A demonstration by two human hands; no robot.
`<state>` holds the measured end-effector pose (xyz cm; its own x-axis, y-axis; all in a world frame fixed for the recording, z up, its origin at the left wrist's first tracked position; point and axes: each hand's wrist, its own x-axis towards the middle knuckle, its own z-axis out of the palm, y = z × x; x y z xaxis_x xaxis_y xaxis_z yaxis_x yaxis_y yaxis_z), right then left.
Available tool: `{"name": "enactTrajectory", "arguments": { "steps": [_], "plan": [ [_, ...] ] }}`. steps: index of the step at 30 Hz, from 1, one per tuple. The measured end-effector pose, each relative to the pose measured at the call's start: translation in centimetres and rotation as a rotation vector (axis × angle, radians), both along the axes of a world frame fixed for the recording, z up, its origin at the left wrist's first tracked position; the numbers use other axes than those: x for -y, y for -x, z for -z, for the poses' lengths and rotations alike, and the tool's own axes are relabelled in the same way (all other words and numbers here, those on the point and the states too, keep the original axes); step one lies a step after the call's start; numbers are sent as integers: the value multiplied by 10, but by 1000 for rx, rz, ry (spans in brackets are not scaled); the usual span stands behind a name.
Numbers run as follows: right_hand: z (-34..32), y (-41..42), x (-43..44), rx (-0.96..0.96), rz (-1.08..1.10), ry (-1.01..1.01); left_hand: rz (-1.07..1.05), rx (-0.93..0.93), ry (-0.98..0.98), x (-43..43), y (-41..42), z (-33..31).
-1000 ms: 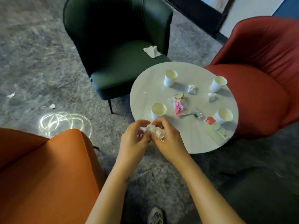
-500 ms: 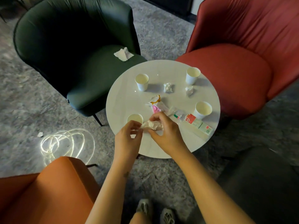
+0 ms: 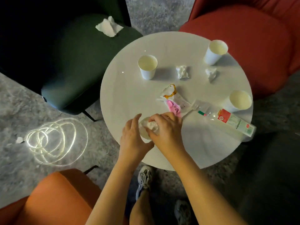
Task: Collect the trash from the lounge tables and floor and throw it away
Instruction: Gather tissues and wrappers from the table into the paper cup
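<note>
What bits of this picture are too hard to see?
Head view:
- Paper cup: mostly hidden by left hand and right hand.
- Crumpled tissue: half covered by right hand's fingers.
- Bottle label: print too small.
- White scrap on carpet: too small to identify.

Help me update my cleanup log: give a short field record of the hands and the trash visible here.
table: round, white
left hand: holds near cup by the table's near edge
right hand: presses tissue wad into that cup
other cups: three, upright
loose tissues: two, crumpled, on table
wrappers: mid-table
bottle: clear plastic, lying on its side
off-table: napkin on green chair; paper scrap on carpet
</note>
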<state>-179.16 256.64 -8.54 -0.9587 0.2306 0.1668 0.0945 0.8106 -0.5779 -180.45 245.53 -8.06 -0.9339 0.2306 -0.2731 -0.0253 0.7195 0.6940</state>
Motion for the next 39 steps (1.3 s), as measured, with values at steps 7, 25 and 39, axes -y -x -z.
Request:
{"name": "enactTrajectory", "arguments": {
  "steps": [7, 25, 39],
  "plan": [
    [24, 1, 2, 18, 81, 126, 23, 3, -133, 2, 15, 46],
    [-71, -92, -141, -290, 692, 8, 643, -274, -253, -174, -8, -47],
    [-17, -297, -272, -192, 1179, 180, 1117, -115, -274, -358, -182, -13]
  ]
}}
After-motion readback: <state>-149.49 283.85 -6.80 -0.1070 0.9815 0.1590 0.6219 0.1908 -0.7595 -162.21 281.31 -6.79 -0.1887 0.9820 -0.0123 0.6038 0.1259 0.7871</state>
